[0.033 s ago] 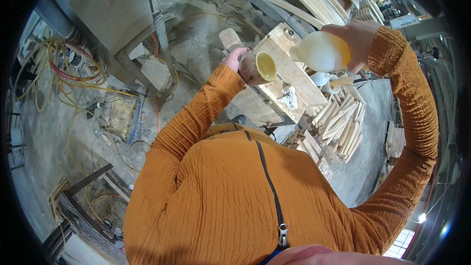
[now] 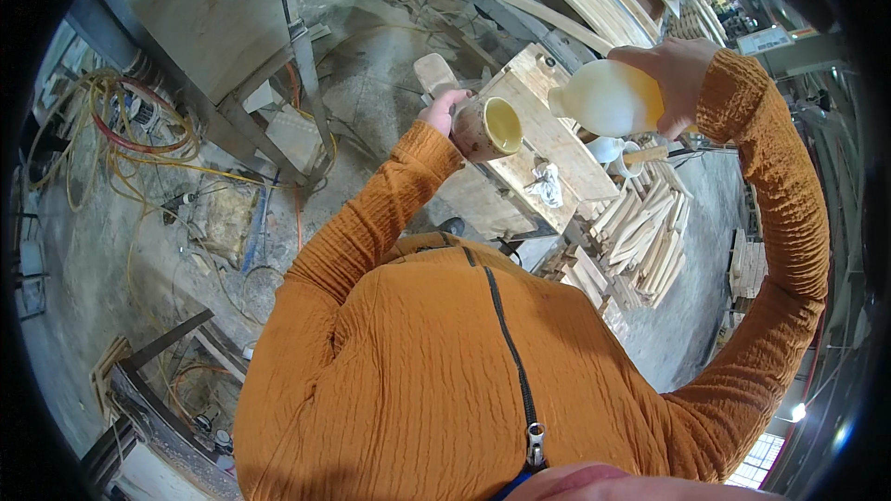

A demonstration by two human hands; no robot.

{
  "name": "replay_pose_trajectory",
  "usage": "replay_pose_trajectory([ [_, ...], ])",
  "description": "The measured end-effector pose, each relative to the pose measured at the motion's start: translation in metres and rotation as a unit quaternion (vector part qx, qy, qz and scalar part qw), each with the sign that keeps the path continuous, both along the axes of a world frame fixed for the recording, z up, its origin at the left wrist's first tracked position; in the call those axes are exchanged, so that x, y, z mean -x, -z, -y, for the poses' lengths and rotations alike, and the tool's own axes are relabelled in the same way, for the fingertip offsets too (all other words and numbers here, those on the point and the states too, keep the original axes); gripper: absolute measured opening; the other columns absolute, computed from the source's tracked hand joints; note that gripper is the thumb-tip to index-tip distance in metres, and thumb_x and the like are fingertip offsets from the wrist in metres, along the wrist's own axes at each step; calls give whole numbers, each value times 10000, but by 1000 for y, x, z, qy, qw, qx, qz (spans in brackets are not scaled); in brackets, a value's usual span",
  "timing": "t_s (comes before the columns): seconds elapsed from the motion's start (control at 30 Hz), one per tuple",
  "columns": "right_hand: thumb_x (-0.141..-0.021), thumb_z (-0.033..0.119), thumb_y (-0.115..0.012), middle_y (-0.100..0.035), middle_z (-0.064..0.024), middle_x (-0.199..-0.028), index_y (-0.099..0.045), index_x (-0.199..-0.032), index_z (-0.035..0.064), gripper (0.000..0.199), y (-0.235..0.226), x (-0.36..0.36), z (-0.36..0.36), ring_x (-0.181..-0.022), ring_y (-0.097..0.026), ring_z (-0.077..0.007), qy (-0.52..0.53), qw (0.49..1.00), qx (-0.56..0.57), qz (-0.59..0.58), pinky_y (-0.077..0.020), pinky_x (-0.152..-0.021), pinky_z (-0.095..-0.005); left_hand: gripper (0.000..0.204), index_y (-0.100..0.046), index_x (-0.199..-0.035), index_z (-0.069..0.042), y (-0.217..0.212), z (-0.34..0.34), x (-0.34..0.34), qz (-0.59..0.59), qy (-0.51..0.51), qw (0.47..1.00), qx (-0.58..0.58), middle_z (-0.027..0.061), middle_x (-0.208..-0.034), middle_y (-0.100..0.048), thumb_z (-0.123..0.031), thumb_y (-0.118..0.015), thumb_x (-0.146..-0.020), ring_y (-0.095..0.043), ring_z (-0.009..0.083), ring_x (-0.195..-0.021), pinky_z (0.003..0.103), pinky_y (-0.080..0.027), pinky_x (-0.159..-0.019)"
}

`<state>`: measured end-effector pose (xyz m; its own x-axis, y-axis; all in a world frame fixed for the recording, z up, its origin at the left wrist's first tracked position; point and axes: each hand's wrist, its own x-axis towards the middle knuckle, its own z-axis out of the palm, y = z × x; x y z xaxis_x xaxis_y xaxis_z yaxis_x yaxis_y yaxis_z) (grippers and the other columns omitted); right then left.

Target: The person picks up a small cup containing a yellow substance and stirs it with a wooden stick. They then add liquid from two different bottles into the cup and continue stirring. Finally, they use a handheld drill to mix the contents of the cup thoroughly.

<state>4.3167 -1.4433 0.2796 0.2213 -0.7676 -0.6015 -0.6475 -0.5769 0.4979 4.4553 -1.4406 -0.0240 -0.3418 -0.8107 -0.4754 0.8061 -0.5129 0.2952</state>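
My left hand (image 2: 442, 111) is wrapped round a stained, cream-coloured cup (image 2: 471, 133), tilted so that its yellowish inside shows. To the right of it and a little higher, my right hand (image 2: 677, 82) grips a translucent plastic bottle (image 2: 603, 97) with amber-yellow contents. The bottle lies on its side in the air, its neck toward the cup. A gap separates the two, and I cannot make out any stream between them. Below both hands is a wooden bench top (image 2: 580, 181) with a crumpled white rag (image 2: 546, 186) on it.
A small white bottle (image 2: 605, 148) and a pot with a wooden handle (image 2: 640, 158) stand by the bench's right side. Loose wood strips (image 2: 645, 237) are heaped beyond. Coiled hoses (image 2: 121, 125) and a metal-framed table (image 2: 200, 28) occupy the left.
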Motion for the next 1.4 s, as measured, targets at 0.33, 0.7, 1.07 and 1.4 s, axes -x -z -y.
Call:
replay_pose_trajectory([
  [0.33,-383,161,-722,-651,-123,-826,-420,-1263,176,931,-3,15,2,-765,-640,-283,18,1000,-19,16,-510,-682,-372,199,-549,-965,-95,-21,-5,6,-29,24,999,-22,132,-1027,-571,-235,-513,-828,-581,293,-926,475,-472,-830],
  [0.7,-376,186,-723,-650,-117,-843,-424,-1261,198,934,1,32,-4,-795,-634,-289,44,998,-27,19,-511,-708,-392,227,-551,-981,-82,-17,-7,18,-18,32,999,-7,133,-1035,-573,-248,-516,-830,-579,285,-943,469,-472,-829],
  [1.07,-418,141,-747,-646,-103,-835,-497,-1095,145,721,2,24,-11,-790,-633,-291,57,996,-45,45,-501,-702,-417,236,-546,-999,-90,0,-4,16,-1,51,999,-9,126,-1051,-578,-257,-509,-837,-573,292,-965,488,-463,-842],
  [1.4,-372,172,-729,-652,-126,-835,-420,-1270,181,949,7,31,-14,-757,-641,-281,17,999,-28,44,-510,-713,-377,236,-560,-1020,-101,6,-6,18,-54,35,997,37,112,-1044,-590,-245,-467,-858,-580,291,-956,508,-464,-837],
])
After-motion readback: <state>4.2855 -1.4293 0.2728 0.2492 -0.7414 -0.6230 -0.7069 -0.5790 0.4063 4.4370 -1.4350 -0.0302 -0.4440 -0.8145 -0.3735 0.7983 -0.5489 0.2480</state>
